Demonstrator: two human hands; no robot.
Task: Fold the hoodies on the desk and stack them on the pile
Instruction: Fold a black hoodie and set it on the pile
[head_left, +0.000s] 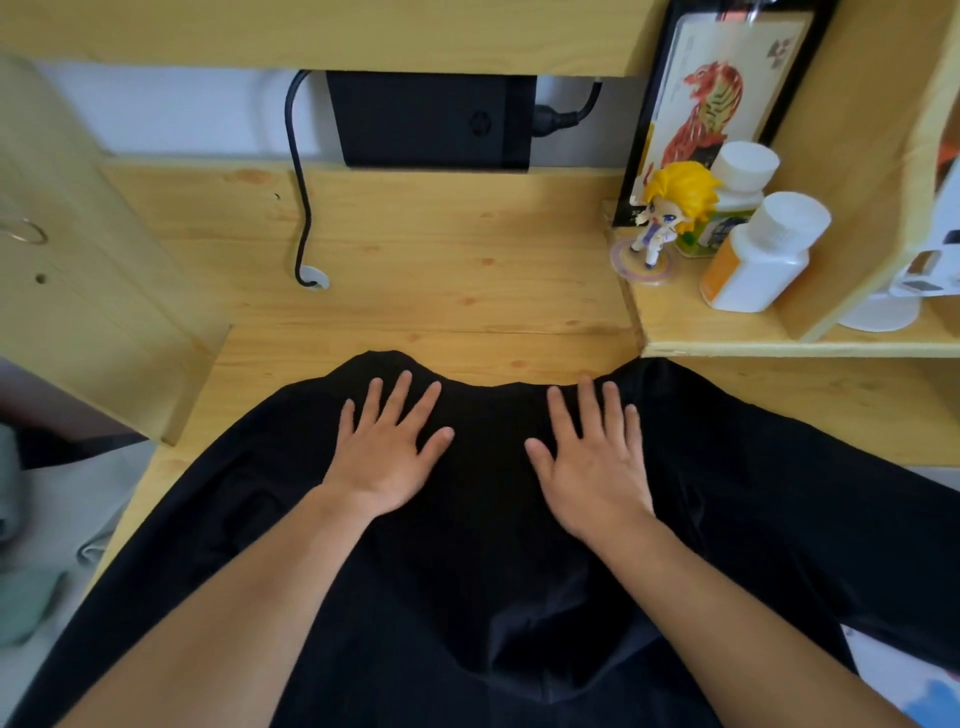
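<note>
So there's a black hoodie (493, 571) spread out flat over the wooden worktop (441, 260), filling most of the lower half of the frame and hanging off the near edge. Both palms are down on it near its far edge, middle of the frame. The left hand (387, 452) has its fingers straight and spread, pressing flat on the fabric; the right hand (592, 457) is the same, fingers splayed, nothing gripped. The two hands are near each other but not touching.

Upper middle there's a black box (431, 119) against the wall, with a black cable (301, 182) running down into a hole in the worktop. Upper right, on a raised shelf (779, 343): a little yellow-haired figurine (662, 218), two white bottles (758, 254), and a tiger picture (711, 104) leaning behind them.
</note>
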